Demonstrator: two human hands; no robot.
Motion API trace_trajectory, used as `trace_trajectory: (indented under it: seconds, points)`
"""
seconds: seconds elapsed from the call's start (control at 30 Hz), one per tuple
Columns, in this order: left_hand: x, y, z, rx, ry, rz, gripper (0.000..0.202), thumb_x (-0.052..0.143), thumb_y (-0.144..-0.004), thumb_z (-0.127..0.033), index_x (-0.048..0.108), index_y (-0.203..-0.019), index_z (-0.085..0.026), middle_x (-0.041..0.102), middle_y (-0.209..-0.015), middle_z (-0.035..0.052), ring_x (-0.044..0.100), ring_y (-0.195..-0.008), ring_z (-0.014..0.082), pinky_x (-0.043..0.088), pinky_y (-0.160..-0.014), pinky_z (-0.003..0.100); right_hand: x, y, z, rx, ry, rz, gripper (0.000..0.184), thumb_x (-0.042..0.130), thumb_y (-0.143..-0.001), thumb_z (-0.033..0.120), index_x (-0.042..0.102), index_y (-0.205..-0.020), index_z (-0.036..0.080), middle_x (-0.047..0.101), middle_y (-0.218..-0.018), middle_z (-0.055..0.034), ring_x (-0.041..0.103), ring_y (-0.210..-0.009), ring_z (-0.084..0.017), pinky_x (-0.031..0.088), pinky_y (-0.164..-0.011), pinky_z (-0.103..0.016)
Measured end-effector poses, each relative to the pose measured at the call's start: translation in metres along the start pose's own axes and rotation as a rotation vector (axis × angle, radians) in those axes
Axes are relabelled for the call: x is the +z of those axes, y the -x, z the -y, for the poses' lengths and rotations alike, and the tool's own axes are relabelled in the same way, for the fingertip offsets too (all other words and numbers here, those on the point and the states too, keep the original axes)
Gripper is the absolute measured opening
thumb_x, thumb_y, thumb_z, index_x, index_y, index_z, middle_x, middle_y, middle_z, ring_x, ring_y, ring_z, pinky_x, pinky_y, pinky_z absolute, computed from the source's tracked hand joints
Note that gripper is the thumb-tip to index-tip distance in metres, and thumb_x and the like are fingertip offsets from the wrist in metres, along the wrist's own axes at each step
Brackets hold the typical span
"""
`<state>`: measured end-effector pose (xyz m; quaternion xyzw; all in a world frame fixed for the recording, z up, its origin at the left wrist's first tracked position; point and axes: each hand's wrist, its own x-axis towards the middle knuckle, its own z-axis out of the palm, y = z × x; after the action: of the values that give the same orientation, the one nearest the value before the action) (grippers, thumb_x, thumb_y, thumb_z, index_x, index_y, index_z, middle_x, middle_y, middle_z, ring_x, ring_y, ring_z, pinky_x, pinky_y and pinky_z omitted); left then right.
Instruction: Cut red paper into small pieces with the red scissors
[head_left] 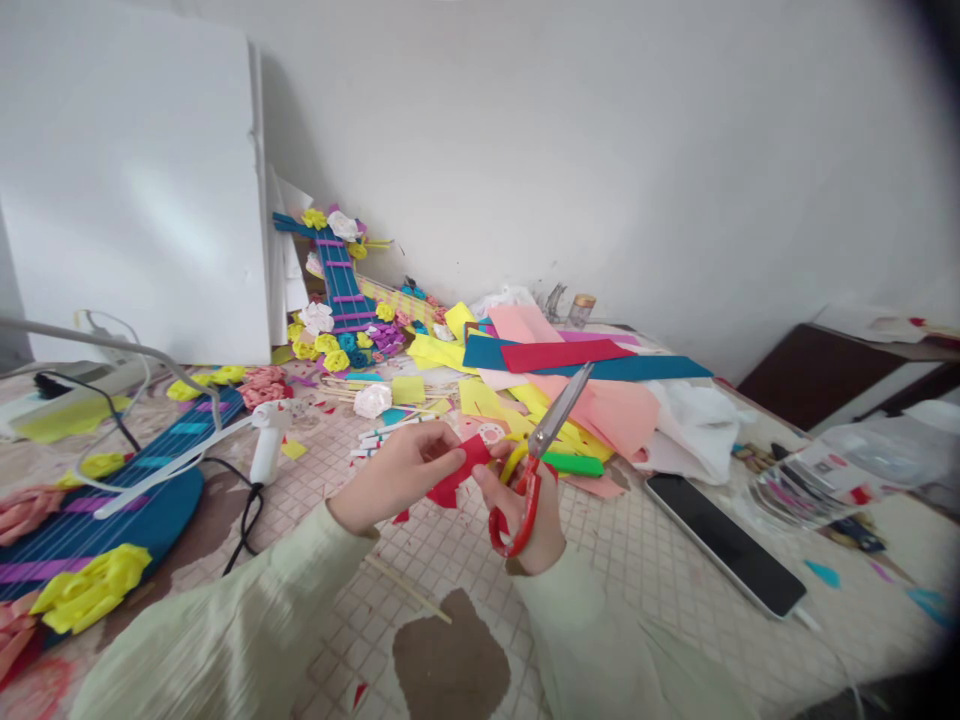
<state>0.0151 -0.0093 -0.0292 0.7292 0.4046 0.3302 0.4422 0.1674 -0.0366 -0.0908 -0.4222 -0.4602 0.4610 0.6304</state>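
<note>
Currently, far left of the hands, we note a blue guitar-shaped board [112,520] lying flat on the tabletop [652,560], with a yellow paper flower [90,590] on its near edge. Between that board and the hands a white glue gun [268,440] lies on the tabletop, its dark cord trailing toward us.

The left hand [405,470] is pinched on a red paper scrap [461,470], thumb and fingers closed on the scrap's left side. The scrap is held above the tabletop, directly between the two hands. A thin wooden stick [409,590] lies below the left forearm.

The right hand [525,515] grips scissors [540,450] by their red and yellow handles, fingers through the loops. The blades point up and away to the right and look nearly together; the handles sit just beside the scrap's right edge.

Just right of the scissors a green marker [574,464] lies at the foot of a heap of coloured paper sheets [585,380]. Further right, well apart from the hands, a dark-screened tablet [724,545] lies flat.
</note>
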Motion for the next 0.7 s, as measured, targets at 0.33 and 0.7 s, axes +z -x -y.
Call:
trace_trajectory:
  seconds: [0.33, 0.7]
  points:
    - [0.011, -0.002, 0.003, 0.002, 0.079, 0.022, 0.027, 0.052, -0.081, -0.04, 0.061, -0.078, -0.015, 0.055, -0.069, 0.0008, 0.051, -0.06, 0.0134, 0.043, -0.053, 0.024, -0.002, -0.005, 0.0, 0.035, -0.178, -0.122, 0.03, 0.068, -0.073, 0.034, 0.047, -0.087, 0.019, 0.044, -0.043, 0.0086, 0.042, -0.04, -0.008, 0.033, -0.044, -0.021]
    - [-0.022, -0.006, 0.006, 0.083, -0.017, -0.305, 0.026, 0.048, -0.084, -0.043, 0.055, -0.084, -0.017, 0.056, -0.076, -0.0007, 0.052, -0.072, 0.0151, 0.042, -0.066, 0.026, 0.009, 0.012, 0.014, 0.332, -0.077, 0.353, 0.024, 0.061, -0.071, 0.036, 0.047, -0.079, 0.017, 0.046, -0.055, 0.0052, 0.042, -0.046, -0.008, 0.032, -0.046, -0.021]
